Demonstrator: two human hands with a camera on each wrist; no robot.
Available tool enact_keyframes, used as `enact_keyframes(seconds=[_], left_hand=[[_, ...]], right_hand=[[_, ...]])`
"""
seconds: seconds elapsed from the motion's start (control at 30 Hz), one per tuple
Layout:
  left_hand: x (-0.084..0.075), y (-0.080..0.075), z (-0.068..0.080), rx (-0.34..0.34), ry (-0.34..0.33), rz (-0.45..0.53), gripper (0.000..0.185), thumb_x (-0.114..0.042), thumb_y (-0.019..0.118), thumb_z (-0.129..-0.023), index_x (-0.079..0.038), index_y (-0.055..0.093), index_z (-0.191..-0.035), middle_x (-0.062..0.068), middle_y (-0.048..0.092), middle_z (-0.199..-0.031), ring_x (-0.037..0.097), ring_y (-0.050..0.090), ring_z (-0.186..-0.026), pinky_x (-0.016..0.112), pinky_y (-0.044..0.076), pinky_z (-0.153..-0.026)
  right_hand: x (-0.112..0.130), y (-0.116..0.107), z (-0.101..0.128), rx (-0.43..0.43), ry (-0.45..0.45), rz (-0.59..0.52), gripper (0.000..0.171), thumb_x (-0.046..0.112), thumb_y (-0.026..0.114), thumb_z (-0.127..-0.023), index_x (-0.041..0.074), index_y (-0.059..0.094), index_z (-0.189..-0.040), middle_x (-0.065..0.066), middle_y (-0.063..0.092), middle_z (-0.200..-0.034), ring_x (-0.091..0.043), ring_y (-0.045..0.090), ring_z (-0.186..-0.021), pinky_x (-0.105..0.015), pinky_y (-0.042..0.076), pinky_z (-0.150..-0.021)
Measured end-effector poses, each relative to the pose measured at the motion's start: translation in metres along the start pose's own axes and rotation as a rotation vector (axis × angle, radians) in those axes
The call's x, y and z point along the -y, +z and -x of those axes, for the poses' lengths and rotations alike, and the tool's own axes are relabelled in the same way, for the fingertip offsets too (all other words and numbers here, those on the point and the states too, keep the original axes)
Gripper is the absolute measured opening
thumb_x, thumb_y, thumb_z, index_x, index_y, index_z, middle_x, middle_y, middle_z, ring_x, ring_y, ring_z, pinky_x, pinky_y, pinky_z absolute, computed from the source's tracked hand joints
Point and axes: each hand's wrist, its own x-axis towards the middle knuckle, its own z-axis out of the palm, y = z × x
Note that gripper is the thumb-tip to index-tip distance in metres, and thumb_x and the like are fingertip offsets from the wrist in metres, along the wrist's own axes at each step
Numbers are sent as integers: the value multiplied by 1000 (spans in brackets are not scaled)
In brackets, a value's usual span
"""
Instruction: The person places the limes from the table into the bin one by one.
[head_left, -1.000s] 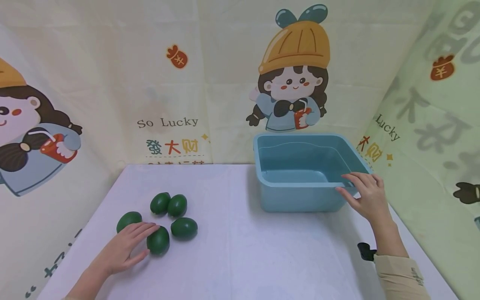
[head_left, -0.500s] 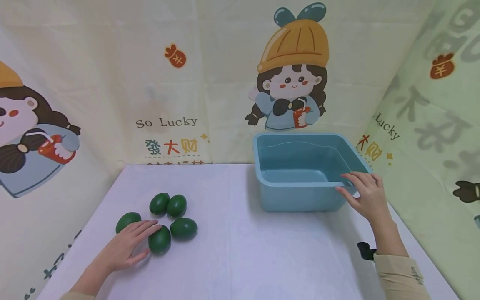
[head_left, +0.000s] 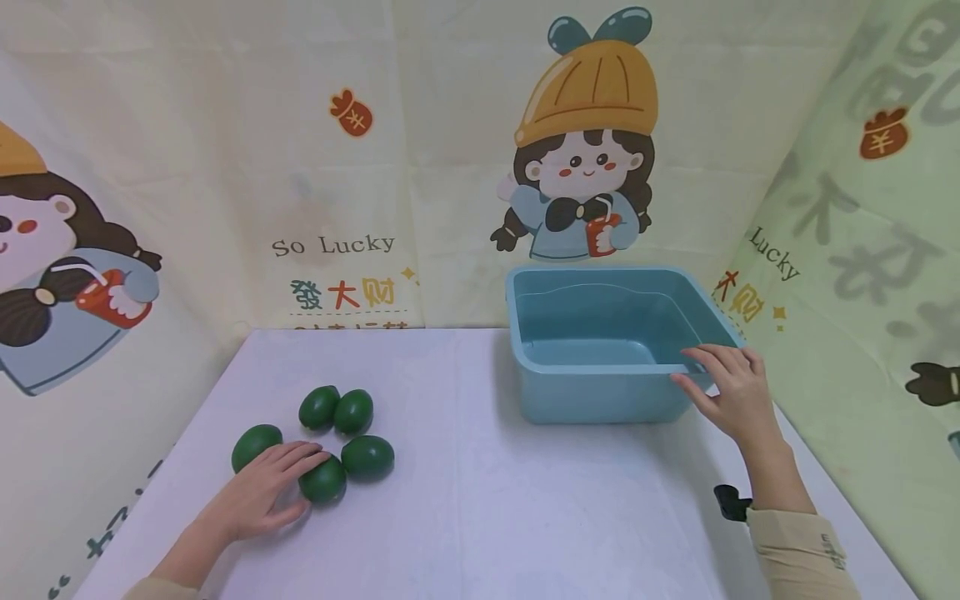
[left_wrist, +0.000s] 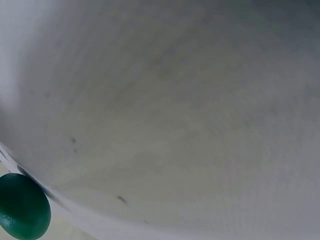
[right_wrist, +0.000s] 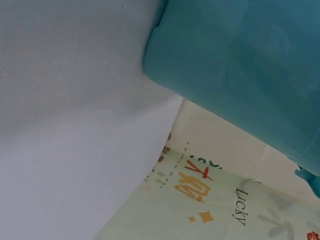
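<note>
In the lower left of the head view, the left hand (head_left: 264, 490) lies on the white tabletop (head_left: 480, 517) with its fingers stretched out and slightly spread, the fingertips resting on top of the nearest green egg-shaped fruit (head_left: 327, 481). The thumb lies along the tabletop below that fruit, so the hand covers it loosely rather than clasping it.

Four more green fruits sit close around it. One (head_left: 256, 442) is just left of the fingers, near the knuckles. Another (head_left: 368, 456) lies just right of the touched fruit, nearly against it. Two more (head_left: 319, 406) (head_left: 353, 411) sit side by side, touching each other, a little higher in the frame.

In the right half of the frame stands a blue plastic tub (head_left: 600, 398), well apart from the fruits. The right hand (head_left: 731, 392) is at the tub's near right corner, fingers fairly straight, with the fingertips resting on the rim and the thumb against the outer wall.

The right wrist view shows the tub's blue wall (right_wrist: 250, 70) in the upper right. The left wrist view shows mostly tabletop, with one green fruit (left_wrist: 22, 212) in the bottom left corner.
</note>
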Motion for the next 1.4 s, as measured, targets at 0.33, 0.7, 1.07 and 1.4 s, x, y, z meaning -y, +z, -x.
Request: enact_keyframes(seconds=[0.33,0.7,1.07,1.4], left_hand=[[-3,2,0,-18,-48,23,60,-47,69,-71,-16,55,-121,3,57,-112,22,53,-99,19,16,-97],[-3,5,0,-52,-38,7,61,-58,64,-74,-17,57,-119,2,57,-107,21,53,-95,28,24,-90],[-3,6,0,-81,-35,7,61,-59,63,-74,-16,59,-117,1,57,-104,20,53,-93,26,25,-90],[-5,5,0,-63,-55,-8,63,-59,67,-70,-16,59,-115,0,56,-103,19,53,-93,28,26,-89]], right_hand=[[0,0,1,5,4,-2,59,55,47,-87,0,64,-95,-18,60,-91,-34,52,-86,-54,29,-78],[0,2,2,11,2,-4,59,55,46,-88,0,64,-96,-18,60,-92,-34,52,-88,-54,29,-78],[1,3,4,18,22,14,60,56,43,-88,0,64,-94,-18,60,-90,-35,52,-86,-54,30,-79],[2,5,8,4,23,28,60,54,43,-90,-1,64,-92,-18,61,-88,-36,53,-85,-55,32,-78]])
